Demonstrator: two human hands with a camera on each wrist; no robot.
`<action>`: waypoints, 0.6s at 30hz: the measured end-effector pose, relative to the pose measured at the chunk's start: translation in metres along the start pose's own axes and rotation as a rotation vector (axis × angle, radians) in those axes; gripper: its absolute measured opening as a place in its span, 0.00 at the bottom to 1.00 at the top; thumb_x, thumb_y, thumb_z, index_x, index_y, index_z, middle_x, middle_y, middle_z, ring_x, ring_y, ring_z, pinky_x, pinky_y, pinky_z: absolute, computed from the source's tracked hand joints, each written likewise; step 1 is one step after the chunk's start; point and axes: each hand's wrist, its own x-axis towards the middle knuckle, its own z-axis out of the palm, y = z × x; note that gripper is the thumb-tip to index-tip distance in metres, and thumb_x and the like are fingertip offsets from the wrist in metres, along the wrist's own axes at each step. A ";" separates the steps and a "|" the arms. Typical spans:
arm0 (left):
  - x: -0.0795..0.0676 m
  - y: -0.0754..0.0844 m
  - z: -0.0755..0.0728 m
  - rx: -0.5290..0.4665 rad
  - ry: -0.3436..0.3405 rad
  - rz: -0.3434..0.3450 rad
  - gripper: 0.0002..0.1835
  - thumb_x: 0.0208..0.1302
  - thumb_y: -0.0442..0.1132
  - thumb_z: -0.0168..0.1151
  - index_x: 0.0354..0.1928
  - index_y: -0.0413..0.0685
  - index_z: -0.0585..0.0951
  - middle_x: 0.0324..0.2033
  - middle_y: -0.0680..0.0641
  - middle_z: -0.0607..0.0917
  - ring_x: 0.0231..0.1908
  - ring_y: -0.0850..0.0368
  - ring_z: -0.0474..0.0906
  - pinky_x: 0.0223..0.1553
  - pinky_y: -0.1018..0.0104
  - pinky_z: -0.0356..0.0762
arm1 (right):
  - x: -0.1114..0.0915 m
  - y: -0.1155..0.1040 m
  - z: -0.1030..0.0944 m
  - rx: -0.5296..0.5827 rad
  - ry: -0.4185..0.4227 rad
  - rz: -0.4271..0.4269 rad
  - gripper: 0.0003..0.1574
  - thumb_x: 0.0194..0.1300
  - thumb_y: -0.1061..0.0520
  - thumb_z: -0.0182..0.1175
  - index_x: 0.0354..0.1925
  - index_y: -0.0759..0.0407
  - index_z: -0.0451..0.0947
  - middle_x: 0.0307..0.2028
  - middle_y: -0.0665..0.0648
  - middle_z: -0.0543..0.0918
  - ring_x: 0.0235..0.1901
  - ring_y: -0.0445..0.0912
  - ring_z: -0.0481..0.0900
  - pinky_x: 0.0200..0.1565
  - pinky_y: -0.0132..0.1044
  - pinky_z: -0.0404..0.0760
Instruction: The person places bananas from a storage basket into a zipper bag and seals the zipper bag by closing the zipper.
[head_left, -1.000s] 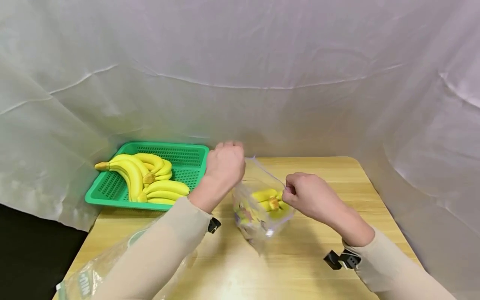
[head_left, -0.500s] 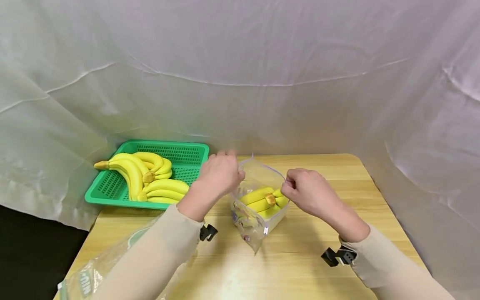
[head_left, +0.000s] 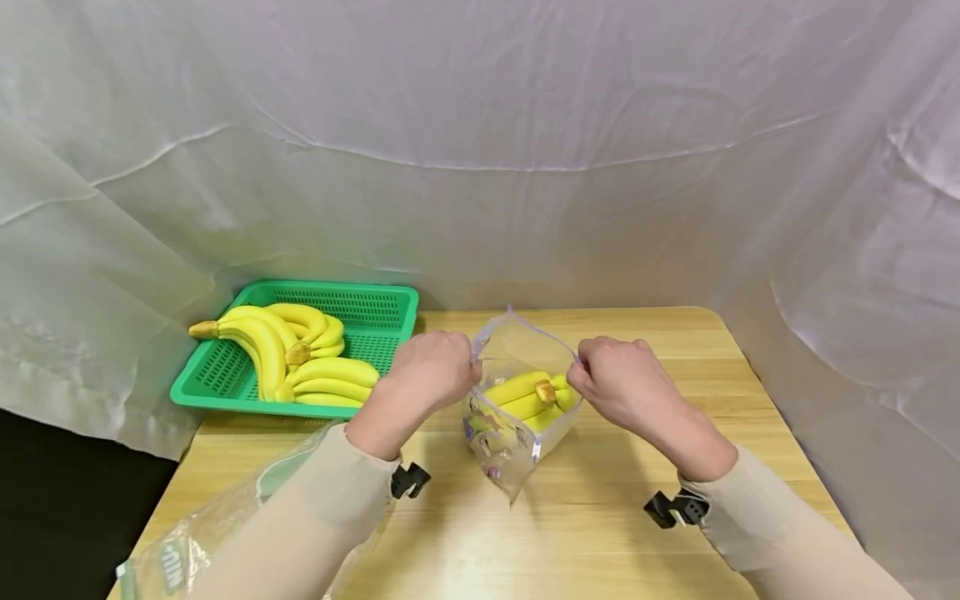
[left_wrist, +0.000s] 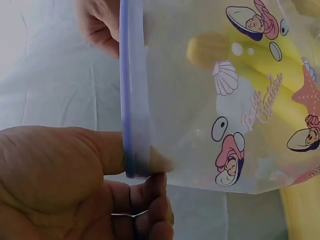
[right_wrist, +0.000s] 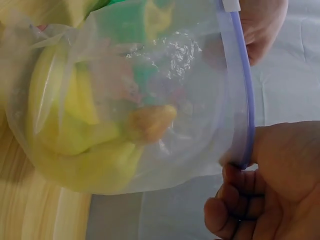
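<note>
A clear zip bag (head_left: pixel 504 446) with a purple zip edge and printed cartoon figures stands on the table, its mouth spread wide. Inside it lies a bunch of bananas (head_left: pixel 525 398), stem upward. My left hand (head_left: pixel 431 371) pinches the left corner of the bag's mouth between thumb and fingers; the left wrist view shows the thumb (left_wrist: pixel 112 150) at the zip edge. On the opposite side, my right hand (head_left: pixel 626 379) pinches the right corner, its thumb (right_wrist: pixel 270 145) against the purple zip in the right wrist view. A white slider (head_left: pixel 536 450) sits on the near rim.
At the back left stands a green basket (head_left: pixel 378 289) holding several bananas (head_left: pixel 258 342). A large clear plastic package (head_left: pixel 191 533) with green print lies at the front left, partly under my left forearm. Pale curtains (head_left: pixel 480 167) hang behind the wooden table (head_left: pixel 600 542).
My left hand has moved down and slightly left and now grips the bag's left corner. The bag's mouth has spread wider, showing the bananas more plainly. The right hand has barely moved.
</note>
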 end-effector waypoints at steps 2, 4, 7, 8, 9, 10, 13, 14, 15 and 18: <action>-0.001 0.000 -0.002 0.003 0.015 -0.005 0.16 0.65 0.52 0.55 0.21 0.54 0.73 0.23 0.50 0.78 0.25 0.55 0.74 0.20 0.60 0.71 | 0.000 -0.001 -0.002 0.012 0.021 -0.011 0.18 0.58 0.58 0.46 0.14 0.50 0.58 0.16 0.48 0.59 0.17 0.42 0.56 0.30 0.39 0.58; -0.003 0.001 -0.005 -0.001 0.013 -0.008 0.17 0.64 0.53 0.56 0.20 0.55 0.72 0.23 0.51 0.78 0.25 0.55 0.74 0.20 0.60 0.71 | 0.000 -0.001 -0.004 0.035 0.046 -0.019 0.17 0.57 0.59 0.46 0.13 0.50 0.58 0.16 0.48 0.58 0.17 0.42 0.55 0.27 0.37 0.57; -0.006 0.000 -0.009 0.000 -0.016 -0.011 0.18 0.64 0.55 0.57 0.20 0.55 0.73 0.25 0.51 0.79 0.26 0.55 0.75 0.21 0.59 0.72 | 0.001 -0.002 -0.005 0.056 0.060 -0.023 0.17 0.55 0.61 0.46 0.13 0.50 0.57 0.16 0.48 0.57 0.17 0.41 0.52 0.23 0.35 0.55; -0.006 0.000 -0.010 0.001 -0.026 -0.014 0.18 0.64 0.55 0.58 0.21 0.55 0.74 0.25 0.51 0.79 0.27 0.55 0.75 0.22 0.59 0.72 | 0.001 -0.002 -0.005 0.058 0.057 -0.018 0.17 0.55 0.60 0.46 0.13 0.50 0.57 0.16 0.48 0.56 0.17 0.41 0.52 0.23 0.35 0.55; -0.005 0.000 -0.010 -0.003 -0.035 -0.020 0.17 0.63 0.55 0.58 0.22 0.55 0.75 0.25 0.51 0.79 0.27 0.55 0.75 0.22 0.59 0.72 | 0.002 -0.002 -0.004 0.058 0.050 -0.016 0.17 0.55 0.61 0.46 0.13 0.50 0.57 0.16 0.48 0.56 0.17 0.41 0.52 0.23 0.35 0.54; -0.003 0.000 -0.010 -0.006 -0.032 -0.022 0.17 0.63 0.56 0.59 0.23 0.55 0.75 0.25 0.51 0.79 0.27 0.55 0.75 0.21 0.59 0.72 | 0.002 -0.001 -0.004 0.056 0.043 -0.013 0.17 0.55 0.60 0.46 0.14 0.50 0.56 0.16 0.48 0.56 0.17 0.41 0.51 0.23 0.35 0.54; 0.006 0.003 -0.010 -0.031 0.038 -0.027 0.17 0.63 0.56 0.58 0.23 0.54 0.75 0.24 0.51 0.79 0.25 0.54 0.74 0.20 0.59 0.71 | 0.003 -0.002 -0.002 0.051 0.039 -0.010 0.17 0.56 0.60 0.46 0.13 0.50 0.57 0.15 0.48 0.56 0.16 0.41 0.52 0.24 0.36 0.56; 0.010 0.004 -0.010 -0.040 0.074 -0.026 0.17 0.63 0.55 0.58 0.22 0.54 0.74 0.23 0.50 0.78 0.25 0.54 0.74 0.20 0.59 0.70 | 0.003 -0.003 -0.002 0.044 0.040 -0.016 0.17 0.56 0.60 0.46 0.13 0.50 0.57 0.15 0.48 0.56 0.16 0.41 0.53 0.26 0.37 0.57; 0.014 0.004 -0.009 -0.047 0.110 -0.024 0.17 0.63 0.54 0.57 0.21 0.53 0.74 0.23 0.50 0.78 0.25 0.54 0.74 0.20 0.59 0.71 | 0.003 -0.003 -0.001 0.035 0.043 -0.024 0.18 0.57 0.60 0.46 0.13 0.49 0.57 0.15 0.47 0.57 0.16 0.41 0.53 0.27 0.38 0.59; 0.024 0.005 -0.005 -0.045 0.203 -0.018 0.18 0.64 0.53 0.57 0.19 0.54 0.74 0.24 0.51 0.78 0.26 0.53 0.75 0.23 0.58 0.73 | 0.003 -0.006 0.001 -0.002 0.063 -0.053 0.19 0.58 0.59 0.45 0.13 0.49 0.57 0.15 0.47 0.58 0.16 0.42 0.55 0.31 0.40 0.59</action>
